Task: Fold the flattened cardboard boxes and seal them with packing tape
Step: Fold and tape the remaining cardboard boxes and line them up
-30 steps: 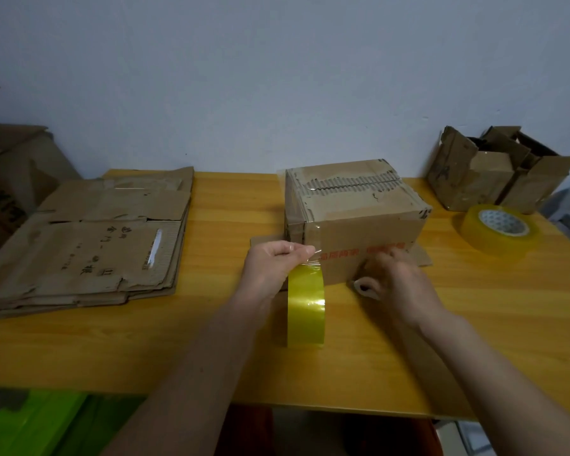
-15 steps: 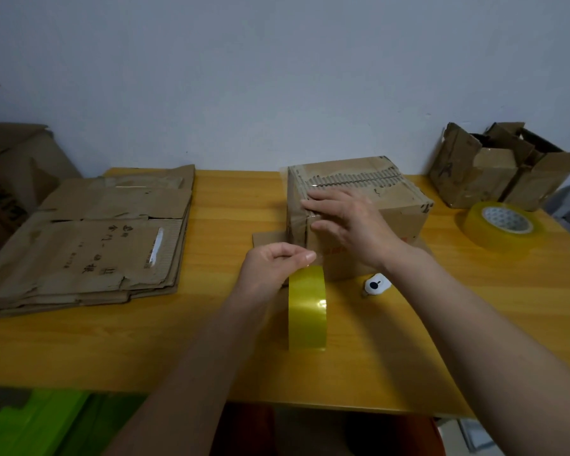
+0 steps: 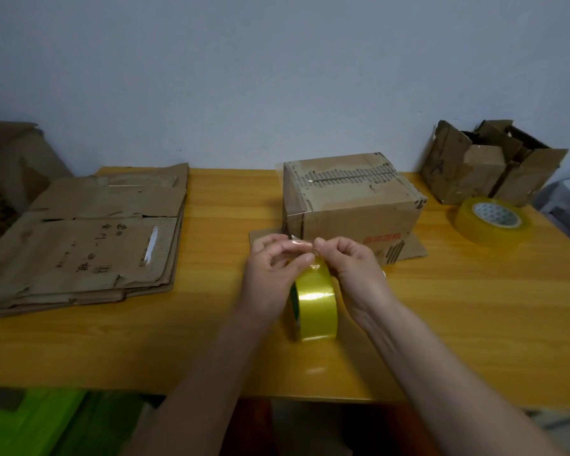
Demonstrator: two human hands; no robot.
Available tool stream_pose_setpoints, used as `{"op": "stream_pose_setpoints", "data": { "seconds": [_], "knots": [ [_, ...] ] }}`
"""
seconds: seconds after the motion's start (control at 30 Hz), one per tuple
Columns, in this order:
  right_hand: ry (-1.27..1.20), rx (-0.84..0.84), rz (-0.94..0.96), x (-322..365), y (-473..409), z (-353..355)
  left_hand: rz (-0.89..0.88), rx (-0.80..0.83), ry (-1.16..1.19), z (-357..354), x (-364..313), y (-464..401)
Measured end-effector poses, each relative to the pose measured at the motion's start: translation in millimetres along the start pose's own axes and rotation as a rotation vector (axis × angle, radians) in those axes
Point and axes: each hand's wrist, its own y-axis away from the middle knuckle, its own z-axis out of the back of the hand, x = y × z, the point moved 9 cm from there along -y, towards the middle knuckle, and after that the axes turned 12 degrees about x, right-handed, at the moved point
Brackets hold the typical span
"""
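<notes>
My left hand (image 3: 272,273) and right hand (image 3: 352,269) pinch the loose tape end above the yellow roll (image 3: 315,299), which stands on edge on the bench (image 3: 474,307) just before the folded box (image 3: 351,200). Flattened boxes (image 3: 83,238) lie stacked at left; a second roll (image 3: 492,220) lies at right.

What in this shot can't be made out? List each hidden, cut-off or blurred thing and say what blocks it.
- Head view: the tape strip between the left hand and right hand is clear and mostly covered by the fingers.
- The tape roll has its top behind both hands.
- The box has its lower front behind the hands.
- Print on the flat cardboard stack is too small to read.
- The open box shows a dark inside.
</notes>
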Motion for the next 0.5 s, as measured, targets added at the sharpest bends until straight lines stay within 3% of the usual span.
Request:
{"op": "stream_pose_setpoints", "data": {
  "seconds": [0.13, 0.23, 0.37, 0.5],
  "knots": [
    [-0.066, -0.082, 0.019, -2.4, 6.3, 6.6, 0.055, -0.012, 0.142, 0.7, 0.9, 1.7],
    [-0.011, -0.112, 0.067, 2.2, 9.4, 11.8, -0.014, -0.040, 0.134, 1.3, -9.3, 5.9],
    [0.084, -0.111, 0.135, 10.1, 13.7, 10.8, -0.157, -0.023, -0.056, -4.3, -26.4, 11.2],
    [0.192, -0.071, 0.202, 17.8, 17.1, 8.4, -0.271, -0.041, -0.405, -6.3, -42.3, 12.7]
  ]
}}
